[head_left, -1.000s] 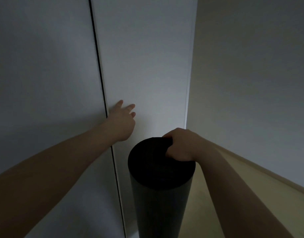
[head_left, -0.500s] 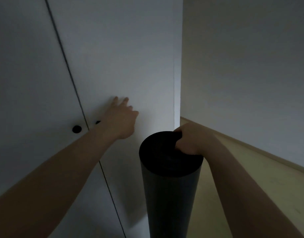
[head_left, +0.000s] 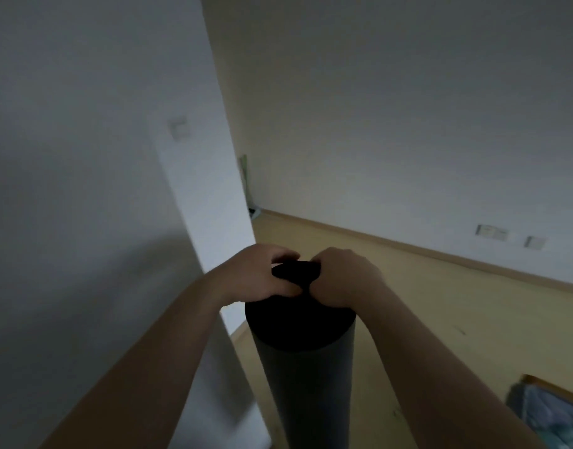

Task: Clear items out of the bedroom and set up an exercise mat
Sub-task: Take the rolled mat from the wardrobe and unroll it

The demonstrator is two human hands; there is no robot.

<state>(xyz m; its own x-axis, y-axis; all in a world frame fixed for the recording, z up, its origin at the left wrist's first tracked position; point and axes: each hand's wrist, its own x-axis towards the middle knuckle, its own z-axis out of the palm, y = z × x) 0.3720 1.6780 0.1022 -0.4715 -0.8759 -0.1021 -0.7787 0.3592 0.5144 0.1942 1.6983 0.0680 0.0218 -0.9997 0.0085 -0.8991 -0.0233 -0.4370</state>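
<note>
**Rolled mat upright, both grips at its top end**

The rolled exercise mat (head_left: 304, 377) stands in the lower centre of the frame. Its long axis is vertical, its dark top end faces the camera, and its lower end runs off the bottom edge. A white panel (head_left: 197, 189) fills the left just beside it. Pale floor (head_left: 440, 319) spreads right, with wall sockets (head_left: 492, 231) and a framed picture (head_left: 557, 416) well apart from the roll. The left grip (head_left: 262, 277) and right grip (head_left: 343, 280) sit on the top end's far rim, fingers curled round the mat's edge, almost touching each other.
</note>
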